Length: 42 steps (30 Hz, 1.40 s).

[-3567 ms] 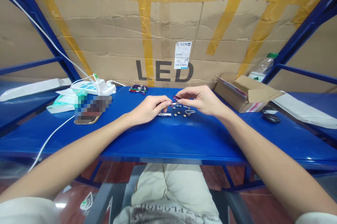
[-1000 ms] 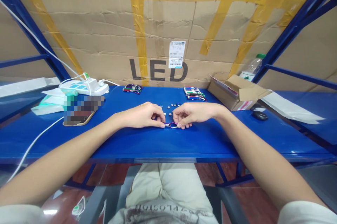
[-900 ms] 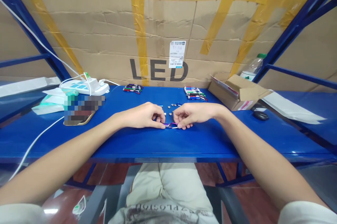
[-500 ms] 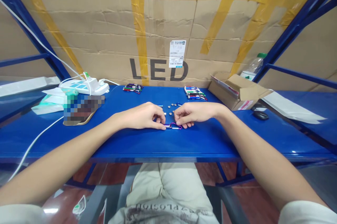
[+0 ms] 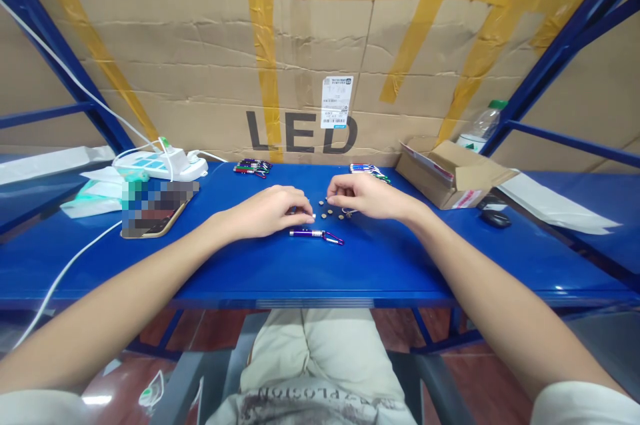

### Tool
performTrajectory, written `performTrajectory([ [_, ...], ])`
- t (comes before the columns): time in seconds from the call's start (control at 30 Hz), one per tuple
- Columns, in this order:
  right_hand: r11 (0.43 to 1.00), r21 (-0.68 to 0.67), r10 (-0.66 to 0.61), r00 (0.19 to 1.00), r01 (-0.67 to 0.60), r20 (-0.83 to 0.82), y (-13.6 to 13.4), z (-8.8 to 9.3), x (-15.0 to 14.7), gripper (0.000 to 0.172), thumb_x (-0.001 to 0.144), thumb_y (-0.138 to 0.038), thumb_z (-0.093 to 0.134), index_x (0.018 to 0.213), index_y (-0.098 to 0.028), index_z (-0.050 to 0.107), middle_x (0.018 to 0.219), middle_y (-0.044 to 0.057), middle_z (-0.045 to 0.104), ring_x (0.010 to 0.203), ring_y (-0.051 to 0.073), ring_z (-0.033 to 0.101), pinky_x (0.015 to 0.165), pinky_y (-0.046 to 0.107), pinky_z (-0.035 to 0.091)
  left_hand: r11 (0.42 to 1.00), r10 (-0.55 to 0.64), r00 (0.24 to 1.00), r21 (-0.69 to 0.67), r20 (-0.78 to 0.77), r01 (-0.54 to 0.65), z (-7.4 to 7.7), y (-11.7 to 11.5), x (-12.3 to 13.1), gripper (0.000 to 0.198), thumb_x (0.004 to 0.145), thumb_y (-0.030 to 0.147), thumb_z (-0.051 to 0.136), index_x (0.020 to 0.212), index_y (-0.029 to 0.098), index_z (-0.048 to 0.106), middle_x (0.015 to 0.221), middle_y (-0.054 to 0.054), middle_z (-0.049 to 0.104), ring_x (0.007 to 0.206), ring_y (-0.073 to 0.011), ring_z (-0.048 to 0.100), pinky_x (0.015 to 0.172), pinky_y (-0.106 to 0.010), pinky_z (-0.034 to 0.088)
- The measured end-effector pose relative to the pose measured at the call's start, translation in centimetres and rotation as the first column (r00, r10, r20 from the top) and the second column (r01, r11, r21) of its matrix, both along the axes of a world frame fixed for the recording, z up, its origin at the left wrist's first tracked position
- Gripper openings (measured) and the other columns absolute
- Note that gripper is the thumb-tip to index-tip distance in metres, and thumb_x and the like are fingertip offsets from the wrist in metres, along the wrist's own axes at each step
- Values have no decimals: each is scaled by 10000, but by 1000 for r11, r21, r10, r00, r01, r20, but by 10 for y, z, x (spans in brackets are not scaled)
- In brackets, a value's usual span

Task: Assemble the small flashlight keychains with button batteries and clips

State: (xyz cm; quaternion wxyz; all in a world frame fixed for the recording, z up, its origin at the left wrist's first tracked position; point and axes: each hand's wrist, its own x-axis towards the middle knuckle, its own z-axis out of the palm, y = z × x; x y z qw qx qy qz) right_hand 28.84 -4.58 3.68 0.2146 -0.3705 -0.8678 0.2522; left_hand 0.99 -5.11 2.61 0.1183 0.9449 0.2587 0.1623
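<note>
A small purple keychain flashlight (image 5: 314,234) with a clip lies loose on the blue table (image 5: 320,265), just in front of both hands. My left hand (image 5: 270,208) rests fingers-down beside it, fingertips pinched together on the table; what they hold is hidden. My right hand (image 5: 364,195) hovers behind several small round button cells (image 5: 326,213), its thumb and finger pinched at the left end. A bunch of coloured flashlights (image 5: 253,167) lies at the back, and a second bunch (image 5: 369,169) shows partly behind my right hand.
A white power strip (image 5: 160,164) with a cable, a tissue pack (image 5: 97,192) and a blurred flat item (image 5: 155,208) sit at the left. An open cardboard box (image 5: 453,175), a dark mouse (image 5: 493,217) and a plastic bottle (image 5: 483,125) are at the right.
Both hands let go of the purple flashlight, which now lies on the table. They have moved back toward the button cells, the right hand further.
</note>
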Motion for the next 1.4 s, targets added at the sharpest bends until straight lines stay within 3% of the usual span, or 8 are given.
performTrajectory([
  [0.13,995,96,19,1000,-20,19,3,-6,-3,157,976,-318,674,1048,-185,717,895,30,751,741,178,648,725,300,476,990,65,996,126,-68,-56,-7,8,-5,310,1107,431,585,1199,208,780,1136,-91,730,1098,-266,665,967,-360,485],
  [0.33,988,123,84,994,-92,69,6,-14,-7,222,913,-219,753,1133,-191,737,1096,67,797,865,203,686,797,317,506,987,102,978,142,-180,-77,-11,10,-5,310,1112,425,570,1219,221,777,1157,-88,704,1127,-276,631,966,-365,476],
  [0.5,990,93,93,990,-103,102,4,-18,-11,265,914,-141,730,1172,-207,736,1069,45,819,887,203,709,820,315,507,986,131,975,125,-178,-110,-10,9,-4,289,1100,421,567,1171,224,767,1113,-80,722,1093,-272,638,907,-350,474],
  [0.63,992,86,80,989,-91,128,3,-18,-13,282,905,-106,727,1168,-207,730,1026,34,820,887,200,712,809,303,494,973,205,975,123,-90,-194,-9,9,-4,309,1083,456,565,1121,212,749,1115,-79,749,1058,-264,661,873,-343,470],
  [0.77,993,79,80,988,-91,129,4,-19,-14,287,906,-108,722,1175,-208,719,1013,31,819,865,196,707,806,303,486,951,309,950,6,43,-310,-8,11,-1,331,1044,507,619,1080,210,762,1020,-58,788,919,-231,693,779,-316,449],
  [0.87,993,73,78,989,-88,128,4,-20,-15,278,912,-110,706,1170,-212,711,984,25,817,860,198,712,803,302,483,934,347,930,-132,125,-331,-9,14,0,326,999,523,686,1041,208,761,908,-35,807,817,-207,702,725,-301,441],
  [1.17,994,86,49,988,-62,144,4,-19,-15,312,862,-47,682,1135,-196,656,953,20,813,857,195,703,816,297,471,903,293,926,-388,240,-185,-18,19,2,368,893,510,795,1027,177,712,917,-65,837,854,-217,766,779,-319,536],
  [1.4,991,134,18,998,-27,67,4,-17,-10,340,849,-119,688,1171,-210,625,980,19,783,869,191,675,788,291,465,851,253,922,-521,294,-67,-21,15,7,396,877,493,822,1061,176,673,941,-78,840,863,-216,771,769,-325,548],
])
